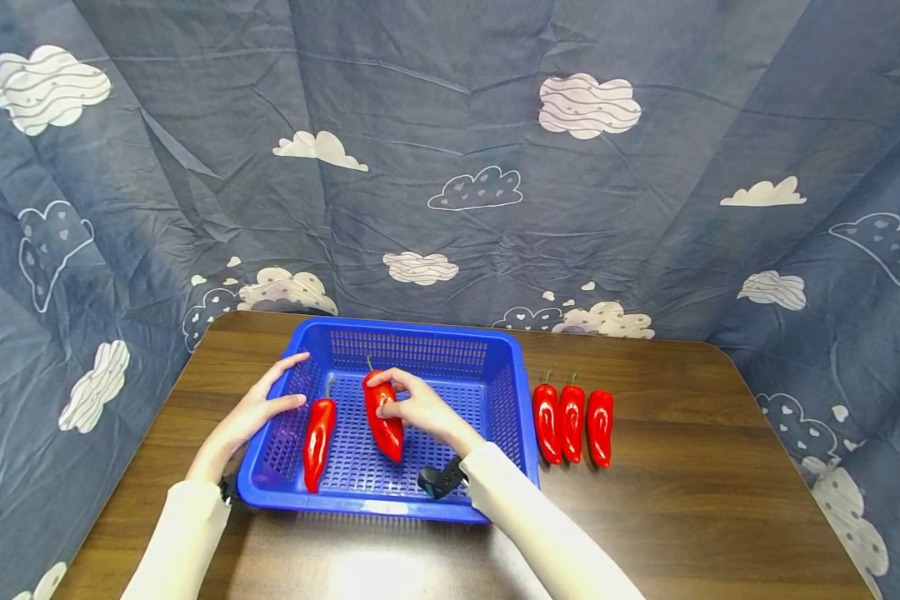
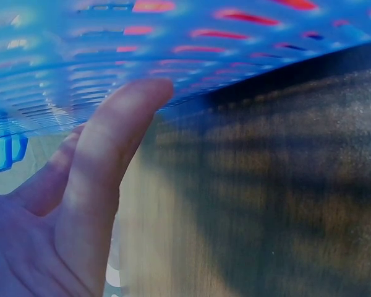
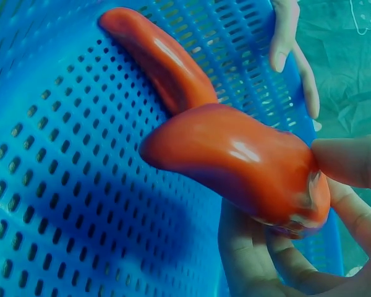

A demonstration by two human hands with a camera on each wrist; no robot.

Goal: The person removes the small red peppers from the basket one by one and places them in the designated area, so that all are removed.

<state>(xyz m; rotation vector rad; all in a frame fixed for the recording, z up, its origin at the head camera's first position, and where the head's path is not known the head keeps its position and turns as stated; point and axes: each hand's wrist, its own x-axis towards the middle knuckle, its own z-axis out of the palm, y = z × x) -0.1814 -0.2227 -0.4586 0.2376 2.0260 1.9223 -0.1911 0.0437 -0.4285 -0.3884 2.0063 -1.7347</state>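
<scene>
In the head view, my right hand [image 1: 420, 407] pinches a long red pepper [image 1: 385, 429] by its stem end, over the floor of a blue plastic basket [image 1: 390, 507]. The right wrist view shows thumb and fingers around the pepper's broad end, its tapered tip [image 3: 167, 145] free. A second red pepper [image 1: 318, 442] lies in the basket on the left side. My left hand [image 1: 253, 410] rests at the basket's left wall with thumb and fingers extended. The left wrist view has a straight digit [image 2: 127, 111] against the perforated wall from outside; part of that hand is hidden.
Three red peppers, the middle one [image 1: 572, 421] among them, lie side by side on the wooden table [image 1: 690, 475] to the right of the basket. A dark cloud-patterned curtain [image 1: 457, 167] hangs behind the table. A black strap device [image 1: 441, 481] sits on my right wrist.
</scene>
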